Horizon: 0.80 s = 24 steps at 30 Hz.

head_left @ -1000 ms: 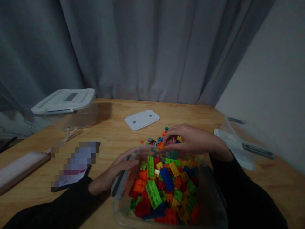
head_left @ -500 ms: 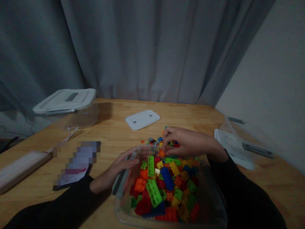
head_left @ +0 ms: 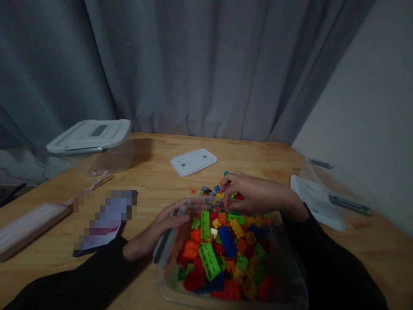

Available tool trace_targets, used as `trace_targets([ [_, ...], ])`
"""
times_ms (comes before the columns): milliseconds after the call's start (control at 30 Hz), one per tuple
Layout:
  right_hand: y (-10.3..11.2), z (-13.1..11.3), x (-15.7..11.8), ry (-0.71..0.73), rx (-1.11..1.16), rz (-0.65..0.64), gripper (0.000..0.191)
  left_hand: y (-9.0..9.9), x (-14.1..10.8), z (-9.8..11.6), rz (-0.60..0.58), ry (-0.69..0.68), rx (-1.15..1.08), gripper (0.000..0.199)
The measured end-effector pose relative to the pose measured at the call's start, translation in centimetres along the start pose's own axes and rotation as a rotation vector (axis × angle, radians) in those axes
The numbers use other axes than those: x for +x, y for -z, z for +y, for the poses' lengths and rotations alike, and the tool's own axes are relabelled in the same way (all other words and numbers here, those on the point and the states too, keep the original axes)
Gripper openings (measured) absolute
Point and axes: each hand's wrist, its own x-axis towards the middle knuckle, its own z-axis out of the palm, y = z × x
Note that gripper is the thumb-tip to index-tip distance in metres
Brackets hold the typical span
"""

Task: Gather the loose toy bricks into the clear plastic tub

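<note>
A clear plastic box [head_left: 292, 271] full of large toy building bricks stands right in front of me. My left hand [head_left: 169, 218] grips its far left corner, thumb on the rim and fingers along the far side. Over the far rim is my right hand [head_left: 248, 189], fingers bent and apart, with nothing visible between them. Under and behind it lies a pile of small mixed bricks [head_left: 211, 190] on the table, partly hidden by the hand. Inside the box I see a blue brick [head_left: 227, 241], a long green brick [head_left: 209, 261] and an orange brick [head_left: 222, 218] near the far side.
A white lid [head_left: 193, 162] lies on the wooden table [head_left: 155, 172] beyond the pile. At the left stand a lidded clear box [head_left: 109, 157], a blurred-out phone-like device [head_left: 112, 217] and a white power strip [head_left: 35, 226]. Another clear container [head_left: 335, 185] with a lid is at right.
An orange brick that was under my right fingertips now lies in the box. My right hand has shifted slightly over the far rim. The left hand has stayed on the box.
</note>
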Motion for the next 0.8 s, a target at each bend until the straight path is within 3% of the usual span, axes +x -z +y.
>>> trace_targets([
  [100, 0.9, 0.0, -0.3, -0.004, 0.036, 0.062, 0.014, 0.0, 0.0, 0.1, 0.01, 0.008, 0.024, 0.042],
  [233, 2.3, 1.2, -1.0, -0.08, 0.072, 0.313, 0.017, 0.1, 0.0, 0.1, 0.017, 0.01, 0.021, 0.043],
  [333, 2.8, 3.5, -1.6, -0.232, 0.095, 0.517, 0.018, 0.2, 0.0, 0.0, 0.026, 0.01, 0.015, 0.042],
  [433, 2.4, 6.9, -1.9, -0.348, 0.047, 0.623, 0.018, 0.3, 0.0, -0.1, 0.045, 0.008, 0.02, 0.042],
  [533, 1.2, 10.8, -2.1, -0.516, -0.077, 0.575, 0.019, 0.2, 0.0, 0.0, 0.053, 0.012, 0.012, 0.042],
  [600, 0.1, 13.1, -2.1, -0.65, -0.142, 0.444, 0.023, 0.0, 0.0, 0.2, 0.054, 0.016, 0.008, 0.043],
  [800, -3.1, 16.9, -1.8, -0.76, -0.119, 0.295, 0.021, -0.5, 0.0, 0.7, 0.071, 0.03, 0.008, 0.039],
])
